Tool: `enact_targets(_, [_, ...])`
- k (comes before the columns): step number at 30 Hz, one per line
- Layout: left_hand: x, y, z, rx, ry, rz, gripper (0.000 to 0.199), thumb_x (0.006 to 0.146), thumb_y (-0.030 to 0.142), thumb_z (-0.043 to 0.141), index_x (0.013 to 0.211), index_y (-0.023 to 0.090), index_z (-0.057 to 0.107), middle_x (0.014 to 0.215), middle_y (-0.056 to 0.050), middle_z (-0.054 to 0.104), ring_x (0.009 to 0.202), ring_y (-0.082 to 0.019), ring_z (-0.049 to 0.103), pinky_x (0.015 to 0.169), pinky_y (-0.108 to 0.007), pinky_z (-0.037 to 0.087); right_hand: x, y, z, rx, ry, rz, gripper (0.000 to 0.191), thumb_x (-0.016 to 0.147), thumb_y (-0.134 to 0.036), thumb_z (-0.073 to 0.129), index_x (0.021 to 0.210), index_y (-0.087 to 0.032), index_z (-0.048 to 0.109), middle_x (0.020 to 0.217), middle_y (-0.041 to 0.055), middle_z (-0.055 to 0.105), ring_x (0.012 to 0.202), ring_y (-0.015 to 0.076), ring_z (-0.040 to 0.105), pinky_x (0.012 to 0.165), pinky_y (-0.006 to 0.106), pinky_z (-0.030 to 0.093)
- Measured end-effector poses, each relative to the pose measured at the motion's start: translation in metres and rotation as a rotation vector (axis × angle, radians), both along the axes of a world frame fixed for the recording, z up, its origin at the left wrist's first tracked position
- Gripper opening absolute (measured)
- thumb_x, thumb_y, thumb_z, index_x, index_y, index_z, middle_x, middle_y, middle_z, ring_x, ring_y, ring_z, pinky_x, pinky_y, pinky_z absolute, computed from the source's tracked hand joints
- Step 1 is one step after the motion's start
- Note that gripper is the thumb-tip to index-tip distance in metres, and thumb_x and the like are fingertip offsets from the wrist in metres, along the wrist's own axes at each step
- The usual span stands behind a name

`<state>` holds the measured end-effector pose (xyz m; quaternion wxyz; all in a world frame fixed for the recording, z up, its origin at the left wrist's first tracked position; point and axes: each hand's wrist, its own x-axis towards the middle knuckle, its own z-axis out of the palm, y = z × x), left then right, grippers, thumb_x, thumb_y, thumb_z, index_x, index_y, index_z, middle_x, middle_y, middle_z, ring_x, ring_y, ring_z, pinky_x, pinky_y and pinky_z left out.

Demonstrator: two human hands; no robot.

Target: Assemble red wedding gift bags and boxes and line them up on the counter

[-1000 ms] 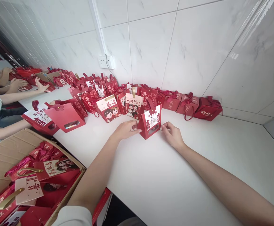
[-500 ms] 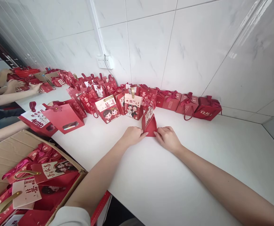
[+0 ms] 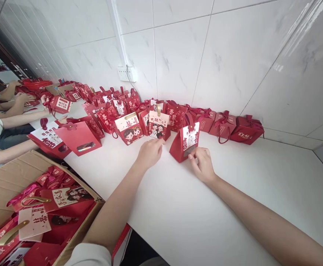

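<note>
Gift box (image 3: 180, 147), one, which we judge fully folded, upright mid-scene; right hand (image 3: 205, 167) narrow against it, grip unclear; left hand (image 3: 149, 153) empty, loosely curled; more boxes in carton (image 3: 14, 168), near left.

The tabletop (image 3: 233, 207) is looking smooth and pale, with a soft sheen — the wall tiles (image 3: 178, 48) are shining glossier, streaks of light glancing off them. The gift boxes (image 3: 189, 138) are showing smooth red card, their bows (image 3: 251, 120) looking like satiny ribbon. The carton (image 3: 14, 171) is showing matt, creased brown cardboard — a gold handle (image 3: 13, 232) inside is gleaming.
</note>
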<state>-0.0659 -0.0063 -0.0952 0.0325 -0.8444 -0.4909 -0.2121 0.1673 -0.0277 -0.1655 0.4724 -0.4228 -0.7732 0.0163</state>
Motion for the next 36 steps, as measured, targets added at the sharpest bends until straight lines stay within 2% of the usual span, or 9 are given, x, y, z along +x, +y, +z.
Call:
enact_targets(4, [-0.011,0.002,0.007,-0.086,-0.252,0.074,0.025,0.094,0.033,0.038,0.107,0.023,0.057,0.106,-0.003,0.065,0.096,-0.018,0.060,0.078,-0.030,0.045,0.006,0.016,-0.005,-0.093,0.459,-0.124,0.030,0.092,-0.040,0.047,0.117,-0.023,0.046,0.130,0.0107,0.046,0.123,0.0256,0.043,0.103,0.047,0.033])
enact_targets(7, [-0.002,-0.001,0.002,-0.239,-0.382,0.046,0.035,0.093,0.047,0.038,0.114,0.025,0.055,0.114,-0.002,0.064,0.102,-0.019,0.060,0.083,-0.031,0.046,0.012,0.026,-0.011,-0.302,0.648,-0.066,0.048,0.092,-0.049,0.047,0.133,-0.026,0.036,0.146,0.0099,0.035,0.134,0.0255,0.033,0.108,0.049,0.029])
enact_targets(13, [-0.002,0.007,-0.005,-0.255,-0.668,0.172,0.043,0.094,0.052,0.031,0.124,0.027,0.048,0.117,-0.006,0.064,0.103,-0.023,0.061,0.089,-0.038,0.046,0.008,0.014,-0.009,-0.527,0.733,0.330,0.042,0.095,-0.052,0.038,0.130,-0.029,0.036,0.099,0.0045,0.069,0.074,0.0218,0.067,0.088,0.048,0.047])
enact_targets(18, [-0.028,0.014,0.012,0.022,-0.913,0.310,0.042,0.095,0.052,0.027,0.114,0.023,0.052,0.106,-0.007,0.065,0.093,-0.020,0.064,0.088,-0.038,0.047,0.005,0.012,-0.008,-0.484,0.712,0.267,0.034,0.094,-0.052,0.041,0.116,-0.027,0.044,0.083,0.0002,0.067,0.051,0.0157,0.060,0.075,0.040,0.051])
enact_targets(21, [-0.020,-0.005,0.029,0.084,-0.833,0.270,0.048,0.093,0.056,0.031,0.122,0.022,0.048,0.117,-0.010,0.061,0.104,-0.022,0.060,0.094,-0.039,0.044,0.007,0.019,-0.012,-0.496,0.723,0.187,0.034,0.093,-0.054,0.043,0.113,-0.027,0.045,0.082,-0.0005,0.065,0.049,0.0139,0.059,0.066,0.034,0.051])
enact_targets(26, [0.030,-0.046,0.050,0.098,-0.358,0.195,0.085,0.072,0.059,0.065,0.140,0.021,0.031,0.147,-0.017,0.033,0.136,-0.035,0.031,0.110,-0.053,0.026,0.009,0.024,-0.016,-0.526,0.717,0.141,0.035,0.091,-0.053,0.046,0.113,-0.026,0.045,0.088,-0.0005,0.062,0.050,0.0124,0.059,0.059,0.031,0.050])
enact_targets(28, [0.038,-0.049,0.055,0.048,-0.272,0.234,0.077,0.074,0.052,0.064,0.138,0.020,0.036,0.149,-0.016,0.031,0.138,-0.037,0.025,0.111,-0.056,0.021,0.009,0.024,-0.017,-0.531,0.713,0.135,0.035,0.091,-0.053,0.047,0.113,-0.026,0.044,0.089,-0.0008,0.062,0.050,0.0122,0.059,0.060,0.031,0.049])
enact_targets(31, [0.023,-0.043,0.067,-0.144,-0.227,0.155,0.056,0.079,0.028,0.056,0.133,0.021,0.043,0.150,-0.011,0.032,0.140,-0.034,0.023,0.111,-0.052,0.027,0.009,0.023,-0.017,-0.543,0.720,0.131,0.034,0.091,-0.052,0.047,0.113,-0.027,0.044,0.090,-0.0014,0.061,0.050,0.0119,0.059,0.059,0.030,0.049])
enact_targets(36, [-0.017,-0.033,0.085,-0.299,-0.307,0.119,0.060,0.075,0.016,0.049,0.135,0.024,0.041,0.138,-0.007,0.049,0.119,-0.023,0.052,0.091,-0.034,0.047,0.009,0.021,-0.016,-0.566,0.697,0.131,0.032,0.091,-0.051,0.047,0.113,-0.027,0.044,0.092,-0.0015,0.061,0.051,0.0116,0.060,0.063,0.031,0.048])
